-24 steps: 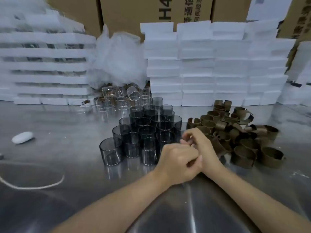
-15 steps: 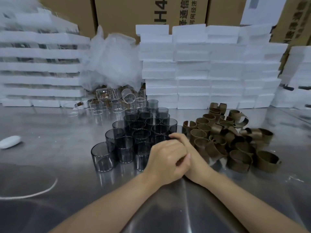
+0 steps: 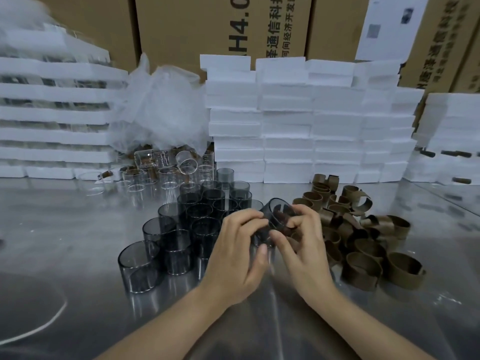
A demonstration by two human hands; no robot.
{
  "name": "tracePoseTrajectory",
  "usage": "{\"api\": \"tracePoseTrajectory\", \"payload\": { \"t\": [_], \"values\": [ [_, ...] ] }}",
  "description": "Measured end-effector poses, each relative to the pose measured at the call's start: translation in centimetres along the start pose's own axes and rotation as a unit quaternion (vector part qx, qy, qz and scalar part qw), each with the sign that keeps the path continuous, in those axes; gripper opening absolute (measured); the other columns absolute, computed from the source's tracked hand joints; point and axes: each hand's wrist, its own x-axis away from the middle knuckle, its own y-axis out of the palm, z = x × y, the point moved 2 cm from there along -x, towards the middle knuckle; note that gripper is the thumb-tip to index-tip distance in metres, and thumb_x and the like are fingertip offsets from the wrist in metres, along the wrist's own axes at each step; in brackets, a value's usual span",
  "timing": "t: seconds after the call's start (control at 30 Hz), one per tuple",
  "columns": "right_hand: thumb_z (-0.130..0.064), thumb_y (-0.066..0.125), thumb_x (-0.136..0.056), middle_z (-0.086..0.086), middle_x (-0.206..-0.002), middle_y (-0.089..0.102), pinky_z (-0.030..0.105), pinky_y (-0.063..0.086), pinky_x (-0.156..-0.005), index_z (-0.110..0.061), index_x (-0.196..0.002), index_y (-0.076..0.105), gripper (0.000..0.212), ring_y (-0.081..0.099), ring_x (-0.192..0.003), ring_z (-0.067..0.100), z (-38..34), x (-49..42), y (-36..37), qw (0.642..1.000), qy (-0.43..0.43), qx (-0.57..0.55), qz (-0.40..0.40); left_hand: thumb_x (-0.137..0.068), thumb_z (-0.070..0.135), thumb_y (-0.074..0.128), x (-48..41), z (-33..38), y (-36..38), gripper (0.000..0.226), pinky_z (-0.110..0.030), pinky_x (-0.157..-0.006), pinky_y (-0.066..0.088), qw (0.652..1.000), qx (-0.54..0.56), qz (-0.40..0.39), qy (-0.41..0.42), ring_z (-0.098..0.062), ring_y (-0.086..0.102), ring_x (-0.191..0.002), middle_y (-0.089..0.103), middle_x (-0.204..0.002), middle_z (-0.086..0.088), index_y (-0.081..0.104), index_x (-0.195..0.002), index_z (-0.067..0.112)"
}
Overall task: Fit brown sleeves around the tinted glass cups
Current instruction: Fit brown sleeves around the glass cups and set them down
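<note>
Both hands hold one tinted glass cup (image 3: 276, 213), tilted above the steel table (image 3: 65, 229). My left hand (image 3: 239, 250) grips its left side with curled fingers. My right hand (image 3: 304, 242) pinches its right side, where a brown sleeve (image 3: 281, 219) shows at the cup; whether it sits around the glass I cannot tell. Several bare tinted cups (image 3: 181, 229) stand in a cluster just left of my hands. A heap of brown sleeves (image 3: 363, 235) lies to the right.
Clear glass cups (image 3: 155, 175) and crumpled plastic wrap (image 3: 161, 113) sit behind the tinted ones. White foam blocks (image 3: 298, 126) are stacked along the back, with cardboard boxes (image 3: 233, 27) behind them. A white cord (image 3: 49, 323) curves at the near left.
My hands were clasped together low on the table; now they have come apart and hold a tinted cup up between them. The camera view has shifted.
</note>
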Motion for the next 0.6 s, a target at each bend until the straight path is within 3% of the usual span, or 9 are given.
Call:
{"api": "tracePoseTrajectory", "payload": {
  "t": [0.07, 0.2, 0.33, 0.4, 0.43, 0.5, 0.6],
  "values": [
    [-0.030, 0.062, -0.081, -0.002, -0.126, 0.038, 0.007, 0.046, -0.078, -0.025, -0.087, 0.049, 0.016, 0.047, -0.104, -0.015, -0.1, 0.1, -0.1, 1.000, 0.007, -0.008, 0.006, -0.094, 0.019, 0.047, 0.0, -0.4, -0.1, 0.038, -0.022, -0.111, 0.029, 1.000, 0.019, -0.012, -0.016, -0.009, 0.035, -0.132, 0.037, -0.135, -0.004, 0.040, -0.130, 0.012],
    [-0.032, 0.067, -0.076, -0.005, -0.127, 0.037, 0.025, 0.052, -0.088, -0.024, -0.083, 0.053, 0.018, 0.050, -0.113, 0.001, -0.1, 0.1, 0.2, 0.999, 0.024, -0.019, -0.008, -0.101, 0.031, 0.040, 0.2, -0.8, 0.3, 0.046, -0.020, -0.114, 0.026, 0.994, 0.061, -0.072, -0.053, -0.011, 0.026, -0.143, 0.024, -0.149, 0.000, 0.029, -0.142, 0.015],
    [-0.018, 0.075, -0.079, -0.009, -0.128, 0.037, 0.040, 0.051, -0.093, -0.023, -0.082, 0.053, 0.022, 0.049, -0.119, 0.008, 0.2, 0.2, 0.2, 1.000, -0.013, 0.002, -0.008, -0.099, 0.055, 0.038, 0.6, -1.2, 0.8, 0.069, -0.031, -0.121, 0.022, 0.957, 0.175, -0.145, -0.182, -0.011, 0.016, -0.150, 0.009, -0.161, 0.008, 0.008, -0.155, 0.026],
    [-0.006, 0.077, -0.079, -0.014, -0.131, 0.035, 0.046, 0.047, -0.099, -0.029, -0.083, 0.051, 0.035, 0.046, -0.125, 0.012, 0.4, 0.2, 0.3, 0.999, -0.039, 0.021, -0.016, -0.096, 0.058, 0.044, 0.8, -1.2, 0.9, 0.078, -0.036, -0.119, 0.029, 0.914, 0.270, -0.173, -0.250, -0.009, 0.028, -0.146, 0.025, -0.159, 0.007, 0.007, -0.156, 0.025],
    [-0.003, 0.076, -0.078, -0.016, -0.133, 0.035, 0.046, 0.046, -0.101, -0.032, -0.084, 0.050, 0.039, 0.044, -0.128, 0.011, 0.5, 0.2, 0.4, 0.998, -0.046, 0.026, -0.019, -0.096, 0.056, 0.046, 0.8, -1.2, 0.9, 0.077, -0.030, -0.115, 0.034, 0.899, 0.299, -0.177, -0.267, -0.009, 0.036, -0.142, 0.038, -0.154, 0.007, 0.010, -0.156, 0.023],
    [-0.002, 0.076, -0.078, -0.016, -0.135, 0.038, 0.046, 0.046, -0.102, -0.032, -0.087, 0.049, 0.041, 0.044, -0.130, 0.013, 0.8, 0.1, 0.4, 0.998, -0.049, 0.031, -0.020, -0.098, 0.045, 0.049, 0.9, -1.1, 1.0, 0.070, -0.018, -0.105, 0.038, 0.889, 0.316, -0.171, -0.285, -0.008, 0.047, -0.134, 0.052, -0.142, 0.013, 0.015, -0.155, 0.022],
    [-0.002, 0.077, -0.077, -0.012, -0.132, 0.042, 0.038, 0.048, -0.101, -0.040, -0.106, 0.043, 0.059, 0.050, -0.125, 0.012, 0.9, -0.2, 0.7, 0.999, -0.038, -0.021, -0.013, -0.101, 0.032, 0.048, 0.5, -1.0, 1.1, 0.058, -0.015, -0.101, 0.040, 0.883, 0.331, -0.140, -0.303, -0.005, 0.053, -0.128, 0.054, -0.135, 0.027, 0.023, -0.152, 0.019]
  ]
}}
